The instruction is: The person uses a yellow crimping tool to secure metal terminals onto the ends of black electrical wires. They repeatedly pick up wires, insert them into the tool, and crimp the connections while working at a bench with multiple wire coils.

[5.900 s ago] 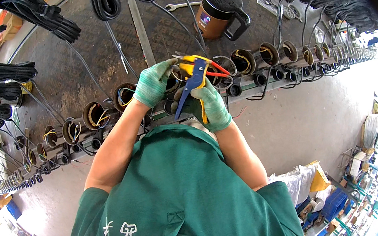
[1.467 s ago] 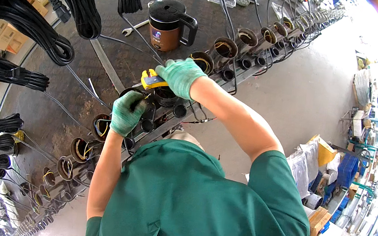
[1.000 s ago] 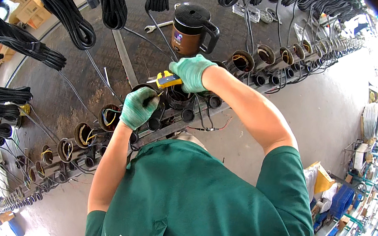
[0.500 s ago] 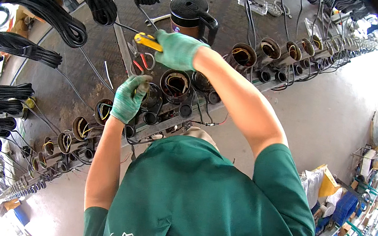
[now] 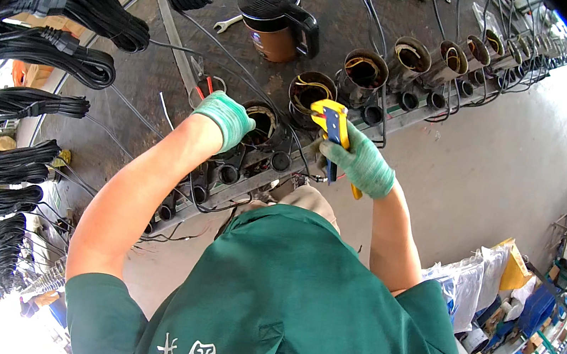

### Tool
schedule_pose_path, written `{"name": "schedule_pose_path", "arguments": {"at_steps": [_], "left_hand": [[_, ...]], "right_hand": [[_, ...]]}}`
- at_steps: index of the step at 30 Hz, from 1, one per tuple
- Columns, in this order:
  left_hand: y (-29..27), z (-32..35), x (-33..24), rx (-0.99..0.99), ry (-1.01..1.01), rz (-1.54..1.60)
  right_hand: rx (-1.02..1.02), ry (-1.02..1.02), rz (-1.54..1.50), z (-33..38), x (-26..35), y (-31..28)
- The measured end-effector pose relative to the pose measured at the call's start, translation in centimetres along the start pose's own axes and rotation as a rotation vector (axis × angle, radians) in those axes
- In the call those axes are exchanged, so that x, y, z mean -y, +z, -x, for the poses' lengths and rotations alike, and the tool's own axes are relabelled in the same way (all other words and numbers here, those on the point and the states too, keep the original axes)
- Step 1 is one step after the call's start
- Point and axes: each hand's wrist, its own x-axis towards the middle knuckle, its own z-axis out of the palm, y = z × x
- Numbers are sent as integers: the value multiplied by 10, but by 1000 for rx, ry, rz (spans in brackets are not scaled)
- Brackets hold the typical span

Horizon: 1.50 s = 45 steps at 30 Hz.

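Observation:
My right hand point(image 5: 365, 165), in a green knit glove, is wrapped round a yellow and blue wire stripper point(image 5: 335, 131), held upright in front of the row of metal tubes. My left hand point(image 5: 226, 119), gloved alike, is at the mouth of a dark round tube point(image 5: 261, 118) with white wires inside. Its fingers are bent together at the rim, and what they pinch is hidden. Next to it, a red-handled cutting tool point(image 5: 205, 86) lies on the dark table. Just beyond the stripper stands another tube point(image 5: 311, 95) with pale wires inside.
A lidded black and brown mug point(image 5: 273, 36) and a wrench point(image 5: 228, 24) are on the table point(image 5: 141, 112). More tubes point(image 5: 364, 69) line its edge. Bundled black power cords point(image 5: 77, 3) hang at left. A black cable crosses the work area. Boxes and shelving are at far right.
My right hand has carried the wire stripper right and toward me, from beside the mug. My left hand has moved right from the red-handled tool to a tube's mouth. The view has shifted slightly.

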Motion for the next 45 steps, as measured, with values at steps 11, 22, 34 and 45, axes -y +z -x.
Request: {"name": "schedule_pose_path", "arguments": {"at_steps": [11,22,34,45], "left_hand": [[-13,5,30,10,65,206],[61,-20,41,-904,158,1053],[81,-2,30,-869,270,899],[24,20,18,-432,123,397]], "right_hand": [[-104,152,-159,44,-46,25],[-153,147,-183,59,-41,73],[-82,-11,154,-5,13,106],[26,-16,-92,-33,28,48]]}}
